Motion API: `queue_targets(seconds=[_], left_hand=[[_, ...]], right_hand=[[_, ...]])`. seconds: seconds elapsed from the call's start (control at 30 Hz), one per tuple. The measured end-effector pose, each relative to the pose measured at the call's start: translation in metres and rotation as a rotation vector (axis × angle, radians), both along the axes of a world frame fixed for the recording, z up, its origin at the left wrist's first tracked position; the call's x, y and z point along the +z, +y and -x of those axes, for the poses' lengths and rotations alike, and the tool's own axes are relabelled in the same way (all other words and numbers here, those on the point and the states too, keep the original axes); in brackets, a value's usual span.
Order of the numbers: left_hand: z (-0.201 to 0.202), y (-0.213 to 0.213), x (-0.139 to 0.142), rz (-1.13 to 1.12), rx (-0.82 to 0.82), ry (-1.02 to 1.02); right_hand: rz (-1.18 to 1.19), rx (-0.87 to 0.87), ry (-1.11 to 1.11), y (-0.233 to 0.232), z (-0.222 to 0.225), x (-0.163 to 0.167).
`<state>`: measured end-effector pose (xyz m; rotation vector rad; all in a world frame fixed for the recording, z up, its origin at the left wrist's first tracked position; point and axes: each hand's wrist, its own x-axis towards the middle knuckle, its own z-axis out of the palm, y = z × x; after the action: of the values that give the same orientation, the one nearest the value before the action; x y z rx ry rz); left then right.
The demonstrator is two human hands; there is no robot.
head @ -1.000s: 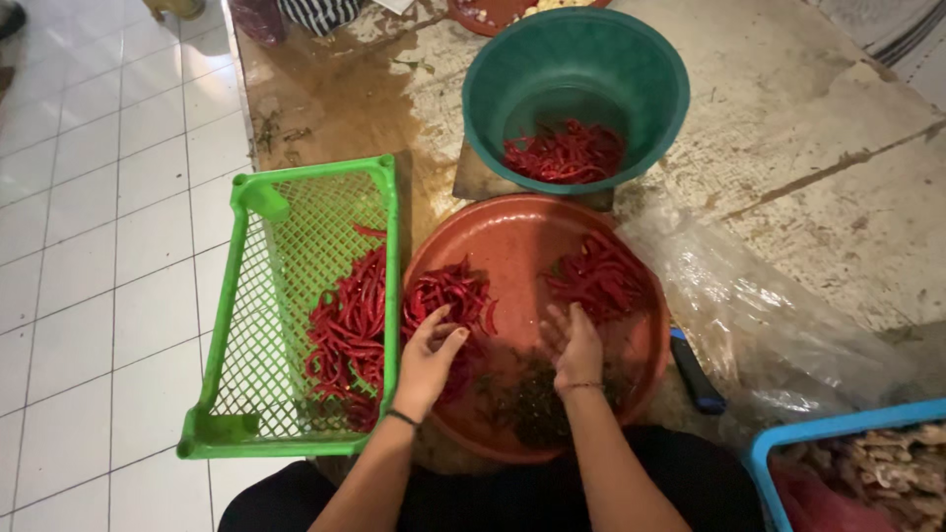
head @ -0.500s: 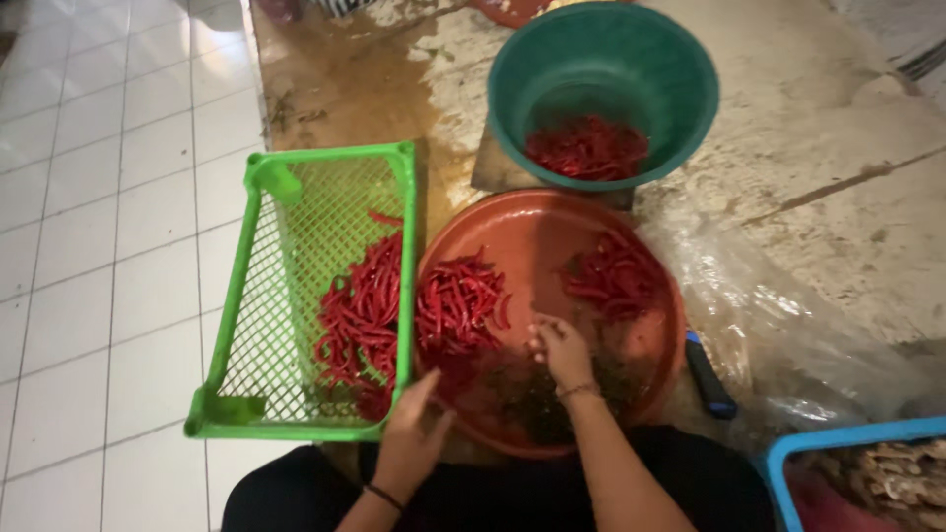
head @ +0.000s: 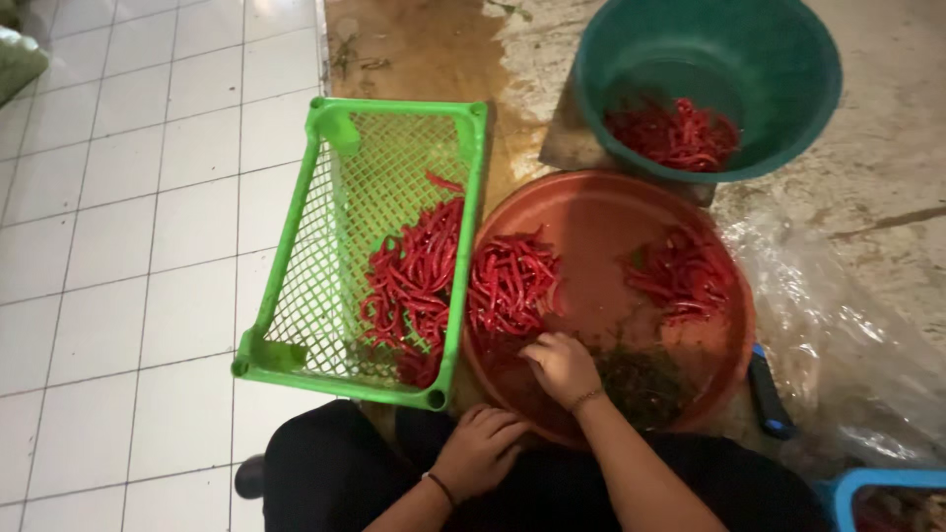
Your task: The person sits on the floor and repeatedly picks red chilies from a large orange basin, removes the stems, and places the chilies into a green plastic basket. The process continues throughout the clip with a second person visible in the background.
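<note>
Red chillies (head: 512, 286) on round brown tray (head: 591, 212), right hand (head: 562, 366) picking at pile's near edge.
Right hand fingers curled into chillies, grip unclear; left hand (head: 480, 451) loosely closed, empty, at tray's near rim. Advice: pinch stems singly; green basket (head: 296, 296) left of tray.

Red chillies (head: 510, 286): long, thin, glossy, piled loosely at the left side of the round brown-red tray (head: 591, 212), just beside the green basket's wall. The near edge of the pile touches the right hand's fingers (head: 540, 347). A second, smaller pile (head: 682, 276) lies at the tray's right side, well apart from the first. A dark heap of stems (head: 641, 379) lies at the tray's near edge. The tray lies flat on the floor.
</note>
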<state>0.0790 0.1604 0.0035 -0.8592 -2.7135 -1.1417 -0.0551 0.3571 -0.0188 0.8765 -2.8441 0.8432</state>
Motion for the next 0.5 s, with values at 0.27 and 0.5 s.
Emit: queue_targets(seconds=[0.27,0.5], left_hand=[[0.005,-0.003,-0.004,0.03,0.114,-0.012],[0.011,-0.004,-0.005,0.019,0.18,-0.041]], right_hand=[[-0.033,0.076,0.166,-0.019,-0.005,-0.007],[0.048,0.071,0.087,-0.01,0.002,-0.004]])
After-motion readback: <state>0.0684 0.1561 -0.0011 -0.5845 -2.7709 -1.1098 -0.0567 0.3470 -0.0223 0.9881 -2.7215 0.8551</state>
